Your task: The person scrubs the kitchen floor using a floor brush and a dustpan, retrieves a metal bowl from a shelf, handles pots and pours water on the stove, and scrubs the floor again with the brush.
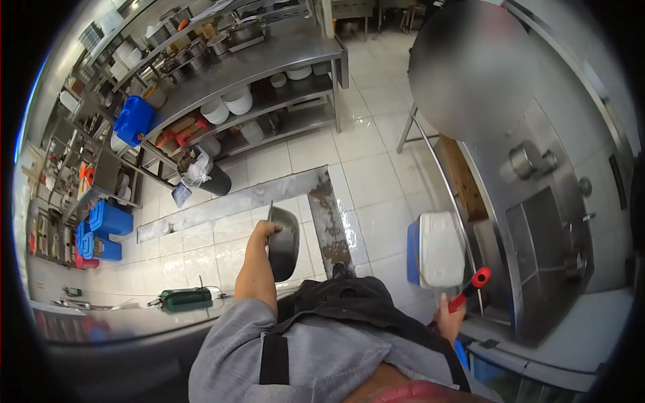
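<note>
My left hand (269, 230) is stretched out ahead and closed on the rim of a deep metal pan (286, 252), which hangs tilted over the tiled floor. My right hand (449, 318) is low at my right side, its fingers wrapped round a red and black handle (472, 289). The lower end of that handle is hidden behind my hand and body, so I cannot tell which tool it belongs to. Just ahead of the right hand stands a blue and white cool box (440, 250).
A steel sink (547, 235) with a metal pot (526, 160) beside it runs along the right. Ahead left are a steel shelf table (269, 64) and a black bin (213, 180). A floor drain channel (329, 225) crosses the wet tiles. Another person (470, 67), blurred, stands ahead right.
</note>
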`<act>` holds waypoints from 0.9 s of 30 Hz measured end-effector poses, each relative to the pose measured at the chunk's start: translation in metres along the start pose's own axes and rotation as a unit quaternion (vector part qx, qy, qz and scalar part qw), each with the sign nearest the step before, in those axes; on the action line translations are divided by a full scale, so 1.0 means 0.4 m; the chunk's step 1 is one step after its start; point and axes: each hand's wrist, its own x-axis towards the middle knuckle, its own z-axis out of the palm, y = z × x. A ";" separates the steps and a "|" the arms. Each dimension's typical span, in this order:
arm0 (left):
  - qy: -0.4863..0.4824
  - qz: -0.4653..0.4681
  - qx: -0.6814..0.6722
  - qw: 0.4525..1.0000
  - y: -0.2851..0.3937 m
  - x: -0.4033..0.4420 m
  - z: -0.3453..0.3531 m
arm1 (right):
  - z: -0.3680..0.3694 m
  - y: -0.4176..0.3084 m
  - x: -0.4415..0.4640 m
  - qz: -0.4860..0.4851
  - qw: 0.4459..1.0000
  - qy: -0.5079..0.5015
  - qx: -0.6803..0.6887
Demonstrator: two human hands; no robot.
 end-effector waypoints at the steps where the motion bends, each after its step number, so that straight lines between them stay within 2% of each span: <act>1: -0.019 -0.023 -0.079 0.996 -0.014 0.058 -0.010 | 0.037 -0.007 0.016 -0.009 1.000 -0.004 -0.002; 5: 0.002 -0.092 -0.133 0.987 0.018 0.215 -0.097 | 0.169 -0.072 0.080 -0.017 1.000 -0.025 -0.005; 7: 0.059 -0.066 -0.190 0.978 0.107 0.212 -0.144 | 0.240 -0.108 0.152 -0.026 0.998 -0.051 -0.022; 10: 0.124 -0.022 -0.233 0.964 0.065 0.362 -0.217 | 0.370 -0.182 0.264 -0.045 0.996 -0.078 -0.016; 11: 0.159 -0.039 -0.228 0.960 0.129 0.289 -0.233 | 0.408 -0.206 0.308 -0.044 0.994 -0.094 -0.022; 12: 0.130 -0.014 -0.250 0.959 0.100 0.321 -0.256 | 0.455 -0.241 0.350 -0.038 0.993 -0.111 -0.011; 14: 0.159 -0.043 -0.194 0.967 0.008 0.395 -0.289 | 0.538 -0.287 0.445 -0.055 0.991 -0.119 -0.024; 15: 0.163 -0.027 -0.170 0.971 0.002 0.331 -0.301 | 0.571 -0.298 0.466 -0.066 0.989 -0.127 -0.026; 16: 0.188 -0.043 -0.188 0.963 -0.027 0.317 -0.316 | 0.621 -0.323 0.502 -0.074 0.988 -0.131 -0.028; 21: 0.203 -0.094 -0.103 0.969 -0.176 0.216 -0.350 | 0.889 -0.407 0.647 -0.105 0.969 -0.216 -0.051; 24: 0.227 -0.124 -0.142 0.956 -0.179 0.100 -0.385 | 1.062 -0.414 0.667 -0.108 0.954 -0.268 -0.081; 26: 0.240 -0.140 -0.186 0.943 -0.257 0.091 -0.412 | 1.198 -0.410 0.624 -0.098 0.956 -0.254 -0.109; 27: 0.244 -0.148 -0.217 0.933 -0.291 0.100 -0.437 | 1.256 -0.396 0.612 -0.107 0.944 -0.292 -0.110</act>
